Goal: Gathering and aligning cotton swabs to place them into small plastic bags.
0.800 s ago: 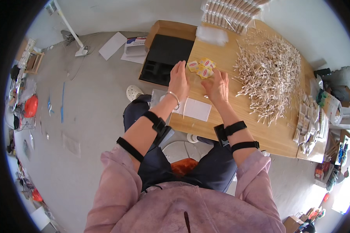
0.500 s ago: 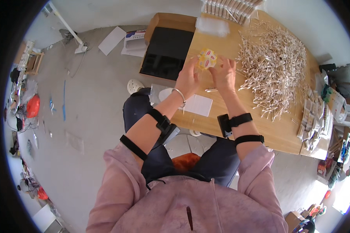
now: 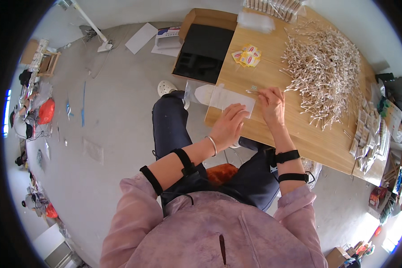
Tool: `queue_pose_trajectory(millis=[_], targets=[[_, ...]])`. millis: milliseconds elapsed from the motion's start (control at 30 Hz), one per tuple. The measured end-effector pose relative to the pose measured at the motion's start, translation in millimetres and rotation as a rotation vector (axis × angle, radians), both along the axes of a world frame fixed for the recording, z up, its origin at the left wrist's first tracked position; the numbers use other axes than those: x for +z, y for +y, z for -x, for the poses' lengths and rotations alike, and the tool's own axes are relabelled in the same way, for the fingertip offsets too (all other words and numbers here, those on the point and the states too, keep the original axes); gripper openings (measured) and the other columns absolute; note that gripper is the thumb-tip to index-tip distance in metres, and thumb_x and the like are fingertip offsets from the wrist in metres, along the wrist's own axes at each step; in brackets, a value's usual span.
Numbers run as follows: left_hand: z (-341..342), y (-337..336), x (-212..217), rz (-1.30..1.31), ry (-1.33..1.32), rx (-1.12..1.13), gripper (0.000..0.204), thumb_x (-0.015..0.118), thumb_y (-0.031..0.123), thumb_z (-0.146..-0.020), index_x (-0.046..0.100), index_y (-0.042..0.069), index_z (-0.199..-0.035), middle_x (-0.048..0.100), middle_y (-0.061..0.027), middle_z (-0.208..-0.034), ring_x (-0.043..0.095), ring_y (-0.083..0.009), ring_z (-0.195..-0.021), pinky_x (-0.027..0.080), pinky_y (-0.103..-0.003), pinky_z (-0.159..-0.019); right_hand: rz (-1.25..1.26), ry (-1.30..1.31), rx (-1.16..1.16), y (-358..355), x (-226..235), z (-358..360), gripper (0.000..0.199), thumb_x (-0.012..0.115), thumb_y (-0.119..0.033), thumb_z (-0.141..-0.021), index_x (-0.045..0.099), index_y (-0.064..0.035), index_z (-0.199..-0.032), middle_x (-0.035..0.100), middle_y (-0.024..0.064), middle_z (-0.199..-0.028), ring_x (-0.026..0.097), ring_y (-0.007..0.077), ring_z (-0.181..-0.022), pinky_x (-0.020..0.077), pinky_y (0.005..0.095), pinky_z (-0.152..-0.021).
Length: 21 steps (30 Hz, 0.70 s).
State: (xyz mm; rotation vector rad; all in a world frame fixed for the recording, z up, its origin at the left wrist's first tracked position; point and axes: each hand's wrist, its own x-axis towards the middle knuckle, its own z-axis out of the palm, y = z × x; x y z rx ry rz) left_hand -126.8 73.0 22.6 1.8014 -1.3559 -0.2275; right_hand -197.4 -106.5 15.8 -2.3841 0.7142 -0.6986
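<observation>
Both hands dropped from the yellow packets [image 3: 247,55]: left hand [image 3: 229,126] fingers spread on clear bag [image 3: 231,101], right hand [image 3: 272,105] seemingly pinching a swab [image 3: 253,92]

left hand [image 3: 228,125] flat, right hand [image 3: 272,105] pinching

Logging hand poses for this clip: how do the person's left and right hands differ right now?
The left hand lies with its fingers on a clear plastic bag at the table's near edge; the right hand is further onto the wooden table, pinching a thin stick. Both forearms wear black straps.
</observation>
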Motion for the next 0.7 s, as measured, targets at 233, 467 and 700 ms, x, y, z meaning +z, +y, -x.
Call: queue_pose_trajectory(millis=[233, 467, 700], targets=[[-13, -21, 2, 0.021, -0.027, 0.076, 0.038, 0.057, -0.005, -0.077, 0.053, 0.001, -0.114, 0.051, -0.0165, -0.122, 0.046, -0.0352, -0.117, 0.039, -0.042, -0.101, -0.023, 0.048, -0.019, -5, -2, 7, 0.013, 0.068, -0.003, -0.074, 0.069, -0.0084, -0.085, 0.059, 0.0098, -0.090, 0.053, 0.0326, -0.089, 0.0454, 0.0400, -0.080], [-16, -41, -12, -0.025, -0.133, 0.196, 0.030, 0.057, 0.000, -0.082, 0.058, 0.002, -0.111, 0.055, -0.0137, -0.118, 0.049, -0.0344, -0.112, 0.040, -0.043, -0.098, -0.014, -0.049, 0.150, 20, 4, 12, 0.016, 0.065, 0.000, -0.074, 0.067, -0.0071, -0.088, 0.060, 0.0107, -0.083, 0.055, 0.0320, -0.084, 0.0446, 0.0403, -0.077], [-6, -54, -8, -0.047, -0.211, 0.218, 0.017, 0.062, 0.010, -0.085, 0.061, 0.004, -0.101, 0.058, -0.0108, -0.111, 0.052, -0.0304, -0.109, 0.041, -0.042, -0.095, -0.130, -0.060, 0.123, 10, -8, 19, 0.022, 0.063, 0.002, -0.074, 0.063, -0.0053, -0.095, 0.060, 0.0120, -0.088, 0.053, 0.0352, -0.084, 0.0437, 0.0437, -0.081]])
